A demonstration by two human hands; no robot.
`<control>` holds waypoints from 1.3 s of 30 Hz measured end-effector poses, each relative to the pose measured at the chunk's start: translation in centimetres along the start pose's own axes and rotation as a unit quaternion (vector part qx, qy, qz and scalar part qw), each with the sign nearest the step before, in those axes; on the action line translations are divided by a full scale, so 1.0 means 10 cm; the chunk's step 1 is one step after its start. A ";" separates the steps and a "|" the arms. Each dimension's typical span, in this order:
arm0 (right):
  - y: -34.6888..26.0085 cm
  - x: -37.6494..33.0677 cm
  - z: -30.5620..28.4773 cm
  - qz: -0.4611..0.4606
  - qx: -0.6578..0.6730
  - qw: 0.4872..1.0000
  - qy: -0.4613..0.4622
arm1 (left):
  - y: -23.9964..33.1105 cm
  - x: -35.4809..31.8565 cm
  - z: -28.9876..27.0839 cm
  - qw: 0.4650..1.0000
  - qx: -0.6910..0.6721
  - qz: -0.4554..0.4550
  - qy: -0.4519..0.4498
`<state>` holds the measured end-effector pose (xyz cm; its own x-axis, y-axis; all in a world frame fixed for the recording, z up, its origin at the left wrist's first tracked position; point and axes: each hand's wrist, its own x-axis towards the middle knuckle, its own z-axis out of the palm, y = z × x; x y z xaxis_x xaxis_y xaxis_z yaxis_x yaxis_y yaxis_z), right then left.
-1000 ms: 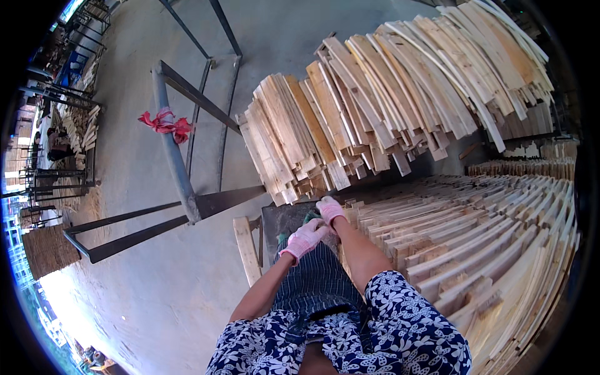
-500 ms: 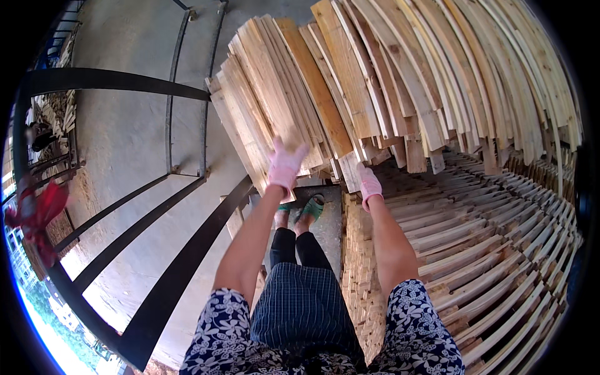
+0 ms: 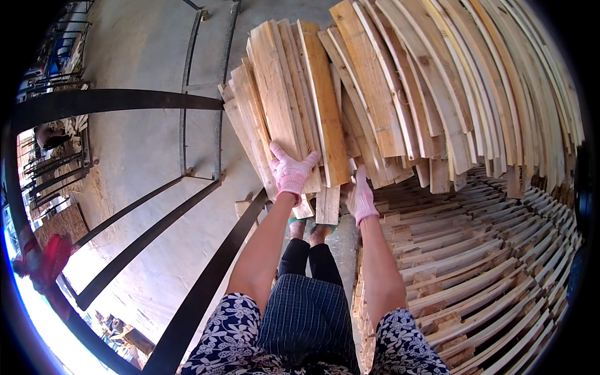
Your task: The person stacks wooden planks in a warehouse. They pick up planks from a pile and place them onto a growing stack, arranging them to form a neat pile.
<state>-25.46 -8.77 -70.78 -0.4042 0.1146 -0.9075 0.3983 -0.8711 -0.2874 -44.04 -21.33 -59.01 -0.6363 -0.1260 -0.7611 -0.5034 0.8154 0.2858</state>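
Head view, left hand: the left hand (image 3: 290,172) in a pink-and-white glove is up against the near ends of the boards (image 3: 294,106), fingers spread flat on the wood and the thumb hooked round an edge. Looks like pressing or steadying more than a closed grip.

Head view, right hand: the right hand (image 3: 360,197), same kind of glove, sits under the butt ends of the same bundle a bit to the right. Fingers point up and look loosely open; I honestly can't tell if it has hold of one plank or is just propping them.

Where the boards are: a fanned heap of pale sawn planks, leaning out above the person's legs, their lower ends overhanging a low stack of slats (image 3: 494,275) on the right.

How they'd handle, my guess: stiff, dry, rough-sawn, so splintery rather than slippery, hence the gloves. One plank is probably light, but the bunch is heavy and loose, and could slide apart. Best hold seems to be the end, thumb over one face and fingers under, one or two at a time.

Around: dark metal frame bars (image 3: 206,275) on the left over a dusty concrete floor (image 3: 137,144), and a red cloth (image 3: 47,259) at the far left edge.
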 end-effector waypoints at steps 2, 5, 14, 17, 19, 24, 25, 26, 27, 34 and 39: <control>-0.31 -0.12 0.50 -0.150 -0.285 0.946 0.030 | -0.10 0.09 -0.04 0.999 -0.037 -0.011 -0.019; -0.15 0.07 0.37 -0.113 -0.140 0.983 -0.024 | -0.14 0.12 -0.04 0.997 -0.068 0.008 -0.032; 0.21 -0.92 1.15 -0.131 -0.183 0.974 -0.025 | -0.66 0.01 -0.30 0.992 -0.111 0.065 0.018; 0.55 -1.17 0.99 -0.101 -0.114 0.985 -0.085 | -1.18 -0.20 -0.21 0.978 -0.182 0.101 0.019; 0.79 -1.36 0.80 -0.089 -0.096 0.989 -0.066 | -1.80 -0.21 0.13 0.955 -0.263 0.135 0.024; 0.48 -1.01 0.27 -0.010 -0.135 0.991 -0.021 | -1.61 -0.23 0.12 0.958 -0.276 -0.011 -0.071; 0.45 -0.78 0.14 -0.020 -0.130 0.991 -0.022 | -1.37 -0.19 0.09 0.979 -0.192 -0.028 -0.069; 0.47 -0.55 0.03 -0.028 -0.123 0.992 -0.026 | -1.25 -0.14 0.11 0.991 -0.104 -0.046 -0.064; 0.49 -0.50 0.03 -0.034 -0.133 0.990 -0.036 | -1.41 -0.03 0.32 0.990 -0.127 -0.022 0.055; 0.26 -0.12 -0.07 0.072 -0.022 0.990 -0.116 | -1.59 0.10 0.59 0.982 -0.140 0.066 0.106; 0.30 -0.44 0.07 0.058 -0.037 0.994 -0.087 | -1.35 -0.24 0.46 0.974 -0.223 0.044 0.004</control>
<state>-23.05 -12.18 -67.43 -0.4854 -0.0737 -0.8712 0.5068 -0.8356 -0.2117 -33.04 -29.45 -63.68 -0.6918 -0.0718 -0.7185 -0.6492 0.4974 0.5754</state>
